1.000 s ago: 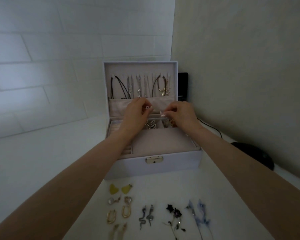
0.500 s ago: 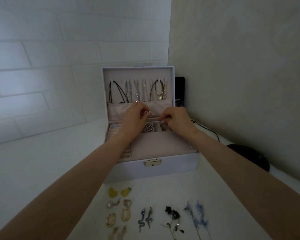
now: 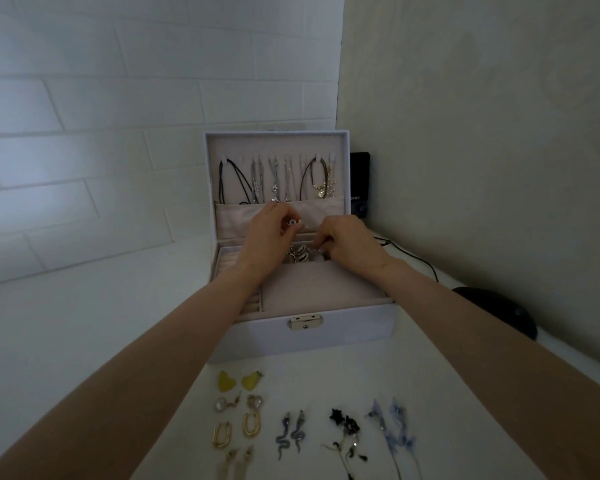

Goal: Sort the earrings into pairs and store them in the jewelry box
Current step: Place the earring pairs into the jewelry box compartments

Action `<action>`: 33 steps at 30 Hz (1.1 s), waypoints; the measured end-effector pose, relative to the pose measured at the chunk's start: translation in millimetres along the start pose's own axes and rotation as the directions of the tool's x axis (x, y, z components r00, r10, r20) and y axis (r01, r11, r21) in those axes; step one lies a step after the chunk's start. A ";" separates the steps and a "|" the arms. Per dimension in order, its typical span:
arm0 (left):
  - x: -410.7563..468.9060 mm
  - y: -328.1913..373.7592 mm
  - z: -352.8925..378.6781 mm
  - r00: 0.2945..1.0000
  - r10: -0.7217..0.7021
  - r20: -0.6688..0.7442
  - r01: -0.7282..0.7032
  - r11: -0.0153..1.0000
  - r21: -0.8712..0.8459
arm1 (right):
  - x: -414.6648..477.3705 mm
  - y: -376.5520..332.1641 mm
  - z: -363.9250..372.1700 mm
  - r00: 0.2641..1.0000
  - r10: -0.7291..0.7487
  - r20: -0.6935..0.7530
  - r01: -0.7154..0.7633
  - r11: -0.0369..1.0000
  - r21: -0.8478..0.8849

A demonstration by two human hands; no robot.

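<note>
1. Here, in the head view, two bare forearms reach over a white table (image 3: 84,323) to an open jewelry box (image 3: 354,329) set in a wall corner.
2. The left hand (image 3: 269,237) pinches one small silver earring (image 3: 293,222) in curled fingertips, above the box's rear compartments.
3. The right hand (image 3: 352,242) is curled, with its fingertips dipped toward a rear compartment. Whether it grips anything cannot be told.
4. Between the hands, a cluster of stored earrings (image 3: 300,256) lies in a rear compartment. Their number is unclear.
5. As a judgement, the earrings look light, hard and probably slippery. Their thin hooks and posts could bend or snag, so each is best pinched by its body, one at a time.
6. Seven pairs, fourteen earrings in all, lie on the table near the box front:
   - yellow hearts (image 3: 226,380)
   - pearl drops (image 3: 222,404)
   - gold hoops (image 3: 250,423)
   - pale long drops (image 3: 231,460) at the lower edge
   - grey snakes (image 3: 283,436)
   - black flowers (image 3: 343,426)
   - blue dangles (image 3: 394,429)
7. Several necklaces (image 3: 274,181) hang inside the raised lid, too tangled to count.
8. At the right are one black mouse (image 3: 496,308) and one cable (image 3: 416,259). One dark device (image 3: 360,181) stands behind the box.
</note>
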State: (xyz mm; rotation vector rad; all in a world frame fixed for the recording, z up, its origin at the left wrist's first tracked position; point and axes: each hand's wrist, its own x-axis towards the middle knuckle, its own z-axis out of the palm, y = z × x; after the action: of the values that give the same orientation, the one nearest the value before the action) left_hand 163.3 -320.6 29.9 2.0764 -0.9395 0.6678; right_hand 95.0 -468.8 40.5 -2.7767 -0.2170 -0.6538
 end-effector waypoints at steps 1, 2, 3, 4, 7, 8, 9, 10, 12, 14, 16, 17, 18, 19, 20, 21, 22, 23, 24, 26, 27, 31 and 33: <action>0.1 -0.1 0.1 1.000 0.001 -0.001 -0.001 1.000 0.000 | 0.0 0.0 -0.1 1.000 -0.007 0.003 0.007 1.000 -0.003; 0.2 -0.1 0.1 1.000 0.001 -0.001 -0.001 1.000 -0.002 | 0.3 0.3 0.2 1.000 -0.011 0.007 0.011 1.000 -0.002; 0.2 0.0 0.2 1.000 -0.001 -0.002 0.001 1.000 -0.005 | 0.3 0.6 0.6 1.000 -0.012 0.012 0.012 1.000 0.000; 0.1 0.3 0.2 1.000 -0.003 -0.003 0.003 1.000 -0.006 | 0.6 1.0 1.2 1.000 -0.011 0.013 0.011 1.000 0.001; -0.2 0.8 0.1 1.000 -0.007 0.003 0.007 1.000 -0.010 | 1.7 1.8 2.4 1.000 -0.005 0.003 0.005 1.000 0.009; -0.1 0.8 -0.1 1.000 -0.006 0.011 0.006 1.000 -0.011 | 2.1 1.8 2.7 1.000 -0.013 -0.006 0.013 1.000 0.000; 0.2 0.7 0.0 1.000 -0.004 0.021 0.004 1.000 -0.014 | 2.5 1.5 2.7 1.000 -0.021 -0.015 0.021 1.000 -0.017; 0.3 1.0 0.2 1.000 -0.002 0.028 0.002 1.000 -0.020 | 2.7 1.4 3.0 0.999 -0.027 -0.020 0.027 0.999 -0.034; -0.2 2.1 -0.3 0.999 -0.015 0.033 0.017 0.998 -0.057 | 3.0 0.9 4.4 0.999 -0.037 -0.031 0.036 0.998 -0.049; -1.6 4.8 -1.4 0.999 -0.029 0.038 0.033 0.994 -0.102 | 2.2 1.4 5.5 0.998 -0.032 -0.059 0.031 0.999 -0.023; -2.5 7.1 -2.1 0.998 -0.019 0.058 0.026 0.992 -0.124 | 0.4 3.5 5.6 0.992 -0.001 -0.128 0.008 0.998 0.056; -2.7 8.0 -2.3 0.998 -0.014 0.068 0.023 0.991 -0.129 | -0.7 4.4 4.9 0.986 0.019 -0.167 -0.001 0.994 0.106; -3.1 9.0 -2.5 0.997 -0.015 0.075 0.025 0.990 -0.136 | -1.6 4.8 4.1 0.980 0.034 -0.198 -0.003 0.988 0.155; -3.2 9.8 -2.8 0.997 -0.022 0.079 0.034 0.989 -0.147 | -2.6 4.4 2.9 0.975 0.041 -0.217 0.003 0.980 0.197; -3.5 10.5 -3.0 0.996 -0.029 0.081 0.041 0.987 -0.156 | -3.3 3.6 2.2 0.974 0.038 -0.221 0.013 0.974 0.226; -3.8 11.4 -3.3 0.996 -0.035 0.082 0.048 0.985 -0.164 | -4.0 2.4 1.5 0.976 0.022 -0.217 0.030 0.971 0.235; -4.3 12.4 -3.7 0.996 -0.036 0.085 0.050 0.984 -0.172 | -4.2 1.7 1.5 0.978 -0.003 -0.210 0.052 0.973 0.227; -4.9 13.4 -4.1 0.995 -0.034 0.089 0.050 0.982 -0.184 | -4.3 1.2 1.9 0.978 -0.032 -0.207 0.076 0.975 0.207; -5.4 14.1 -4.8 0.995 -0.031 0.090 0.049 0.979 -0.199 | -4.1 1.2 2.5 0.976 -0.056 -0.209 0.096 0.977 0.189; -6.1 15.2 -6.0 0.995 -0.033 0.091 0.053 0.973 -0.223 | -3.2 2.2 3.7 0.972 -0.060 -0.228 0.104 0.976 0.190; -6.0 15.6 -6.5 0.995 -0.035 0.093 0.055 0.972 -0.229 | -3.2 2.8 3.6 0.970 -0.049 -0.238 0.099 0.974 0.204; -5.8 18.9 -7.9 0.996 -0.024 0.084 0.044 0.970 -0.238 | -4.4 2.5 1.8 0.969 0.006 -0.248 0.061 0.963 0.262; -5.9 19.7 -8.0 0.996 -0.031 0.084 0.051 0.969 -0.242 | -5.7 1.2 0.0 0.965 0.030 -0.262 0.050 0.954 0.295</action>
State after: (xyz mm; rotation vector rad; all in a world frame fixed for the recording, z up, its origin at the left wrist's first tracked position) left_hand 143.0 -320.7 38.7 1.9090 -0.9688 0.4263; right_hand 90.2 -470.5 37.6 -2.3722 -0.2504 -0.9036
